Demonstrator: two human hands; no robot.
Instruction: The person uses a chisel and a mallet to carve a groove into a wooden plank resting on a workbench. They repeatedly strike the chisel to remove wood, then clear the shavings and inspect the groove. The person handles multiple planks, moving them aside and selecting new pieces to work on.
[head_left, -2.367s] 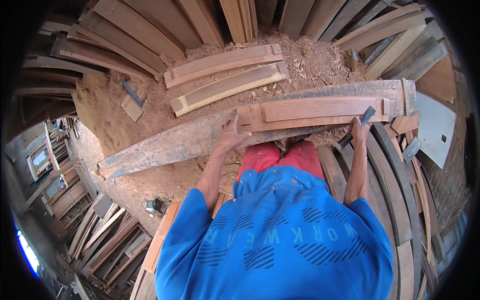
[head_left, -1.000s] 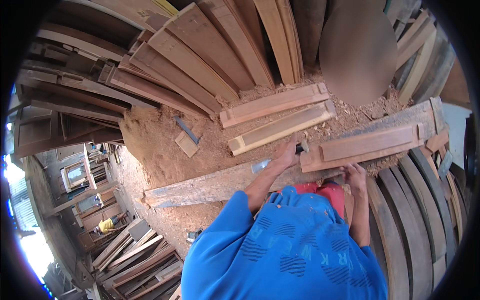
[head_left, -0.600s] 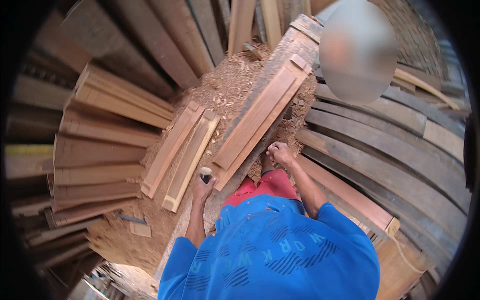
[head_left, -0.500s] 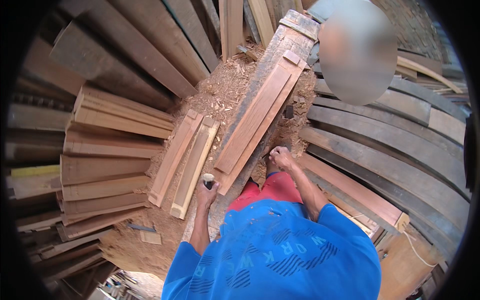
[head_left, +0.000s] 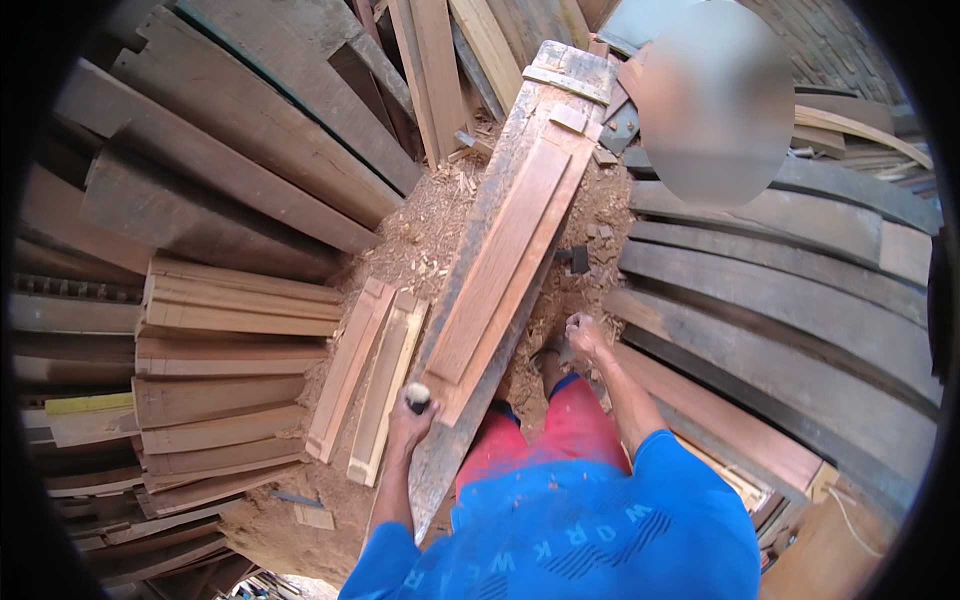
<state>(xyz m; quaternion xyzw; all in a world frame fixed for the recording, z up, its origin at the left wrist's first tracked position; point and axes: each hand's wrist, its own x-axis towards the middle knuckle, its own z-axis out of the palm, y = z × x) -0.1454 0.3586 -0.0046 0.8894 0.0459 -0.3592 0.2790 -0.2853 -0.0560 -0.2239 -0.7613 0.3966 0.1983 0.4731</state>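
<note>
My left hand [head_left: 410,428] is closed round a short, dark tool with a pale round end [head_left: 418,393]; its exact kind cannot be made out. It is at the near left edge of a long reddish panel [head_left: 505,255], a thin board lying on a wider one, on a worn plank bench [head_left: 500,135]. To the right of the bench, away from the panel, my right hand [head_left: 588,335] is raised with its fingers curled. What those fingers hold, if anything, is hidden. A small wood block [head_left: 568,118] lies at the panel's far end.
Two narrow boards, one reddish [head_left: 348,370] and one pale-edged [head_left: 388,388], lie left of the bench. Stacked timber [head_left: 220,385] lines the left side, and long grey planks [head_left: 770,270] the right. Wood shavings [head_left: 435,235] cover the ground. Another person stands at the far right.
The head view has shifted, so the bench sits lower and more upright in it. My right hand has moved slightly right of the panel; my left still grips the tool.
</note>
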